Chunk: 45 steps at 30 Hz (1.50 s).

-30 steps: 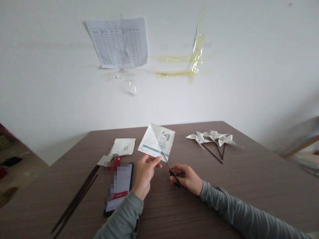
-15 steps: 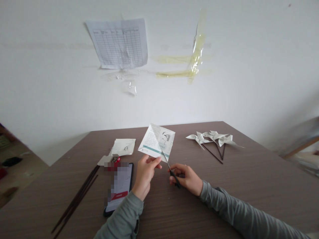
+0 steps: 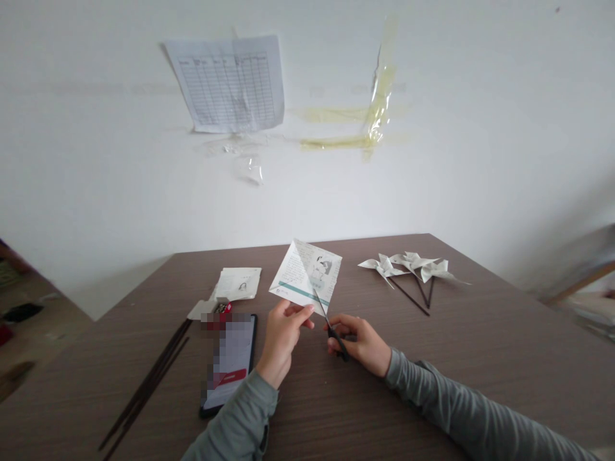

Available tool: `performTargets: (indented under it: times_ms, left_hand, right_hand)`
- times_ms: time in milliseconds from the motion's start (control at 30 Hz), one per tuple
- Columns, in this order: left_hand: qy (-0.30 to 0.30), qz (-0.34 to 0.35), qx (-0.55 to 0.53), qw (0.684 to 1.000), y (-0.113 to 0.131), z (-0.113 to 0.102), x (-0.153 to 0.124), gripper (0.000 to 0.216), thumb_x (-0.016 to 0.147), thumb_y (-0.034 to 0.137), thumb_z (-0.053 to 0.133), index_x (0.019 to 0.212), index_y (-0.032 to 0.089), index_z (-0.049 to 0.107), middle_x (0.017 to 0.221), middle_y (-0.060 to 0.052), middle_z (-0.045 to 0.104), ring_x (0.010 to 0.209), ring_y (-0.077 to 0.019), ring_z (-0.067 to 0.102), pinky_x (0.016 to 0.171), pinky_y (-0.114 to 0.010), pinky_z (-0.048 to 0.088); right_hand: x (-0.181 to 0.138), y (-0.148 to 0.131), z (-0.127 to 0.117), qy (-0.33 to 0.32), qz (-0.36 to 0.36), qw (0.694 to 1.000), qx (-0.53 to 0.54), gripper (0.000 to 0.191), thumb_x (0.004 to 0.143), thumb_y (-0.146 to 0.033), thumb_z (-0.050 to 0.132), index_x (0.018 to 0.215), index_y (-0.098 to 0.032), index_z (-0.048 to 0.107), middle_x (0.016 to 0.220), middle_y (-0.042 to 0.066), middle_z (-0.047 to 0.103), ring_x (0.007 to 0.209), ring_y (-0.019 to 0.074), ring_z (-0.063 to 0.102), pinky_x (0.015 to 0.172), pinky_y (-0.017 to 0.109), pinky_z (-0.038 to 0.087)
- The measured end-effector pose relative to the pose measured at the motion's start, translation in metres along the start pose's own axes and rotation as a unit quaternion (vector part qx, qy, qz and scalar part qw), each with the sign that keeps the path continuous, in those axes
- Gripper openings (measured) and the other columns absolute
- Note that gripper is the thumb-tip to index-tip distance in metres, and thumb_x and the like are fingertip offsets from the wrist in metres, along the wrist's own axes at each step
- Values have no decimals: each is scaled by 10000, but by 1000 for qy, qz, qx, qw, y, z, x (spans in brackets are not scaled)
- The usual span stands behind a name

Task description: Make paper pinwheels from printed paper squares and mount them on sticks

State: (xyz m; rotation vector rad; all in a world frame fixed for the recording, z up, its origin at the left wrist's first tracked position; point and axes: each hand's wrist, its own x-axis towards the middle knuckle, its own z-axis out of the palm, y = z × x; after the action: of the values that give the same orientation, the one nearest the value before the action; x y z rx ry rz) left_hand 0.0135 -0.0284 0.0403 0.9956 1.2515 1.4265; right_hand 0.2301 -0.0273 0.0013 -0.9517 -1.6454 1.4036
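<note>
A square sheet of printed paper [image 3: 302, 272], creased and marked with a green stripe, is pinched at its lower edge by my left hand [image 3: 283, 333]. My right hand [image 3: 360, 342] grips black-handled scissors [image 3: 339, 344]. Their blades reach into the lower right corner of the sheet, close to my left fingertips. The paper is held up above the table, tilted toward me. Left of my left hand lies a phone [image 3: 235, 358], its screen partly blurred out.
Three paper pinwheels [image 3: 413, 262] on dark sticks lie at the right on the brown table [image 3: 456, 358]. At the left are a stack of paper squares [image 3: 240, 282], a small red item [image 3: 223, 308] and several dark sticks [image 3: 154, 378]. A wall with a taped printed form [image 3: 230, 83] stands behind.
My left hand and the paper have shifted slightly to the right. The scissors stay at the paper's lower right corner, and my right hand has barely moved.
</note>
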Motion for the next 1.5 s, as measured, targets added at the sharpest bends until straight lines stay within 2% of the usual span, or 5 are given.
performTargets:
  times_ms: [100, 233, 467, 700, 1500]
  left_hand:
    - [-1, 0, 1, 1000, 0, 0, 0, 391, 648, 399, 1103, 768, 238, 768, 666, -7, 785, 565, -166, 691, 453, -209, 300]
    - [-1, -4, 4, 1000, 1, 0, 0, 361, 640, 408, 1077, 784, 231, 798, 641, -9, 775, 545, -163, 678, 444, -205, 262]
    - [-4, 5, 1, 1000, 1, 0, -1, 378, 638, 421, 1081, 760, 239, 773, 633, -3, 769, 536, -149, 657, 451, -206, 307]
    - [-8, 6, 6, 1000, 3, -1, 0, 362, 644, 405, 1084, 748, 236, 781, 612, 8, 747, 522, -135, 606, 442, -205, 313]
    - [-20, -11, 13, 1000, 0, 2, -4, 299, 671, 322, 1078, 796, 209, 831, 651, -4, 788, 538, -136, 618, 459, -202, 365]
  right_hand:
    - [1, 1, 0, 0, -3, 1000, -4, 676, 827, -775, 1125, 1122, -230, 856, 799, 58, 871, 711, 263, 769, 736, 408, 679]
    - [0, -2, 1, 11, 2, 1000, -2, 685, 819, -810, 1121, 1094, -238, 862, 788, 86, 856, 725, 312, 789, 733, 443, 679]
    - [-2, -8, 2, 7, 16, 1000, -14, 699, 795, -848, 1114, 1093, -273, 851, 814, 97, 876, 773, 345, 820, 785, 481, 699]
    - [1, 1, 0, 1, -3, 1000, -11, 671, 871, -784, 1074, 1167, -229, 838, 835, 72, 885, 743, 272, 782, 772, 427, 681]
    - [-2, -7, 3, 32, 21, 999, 3, 647, 756, -781, 1091, 1077, -272, 854, 788, 91, 842, 717, 333, 776, 747, 489, 670]
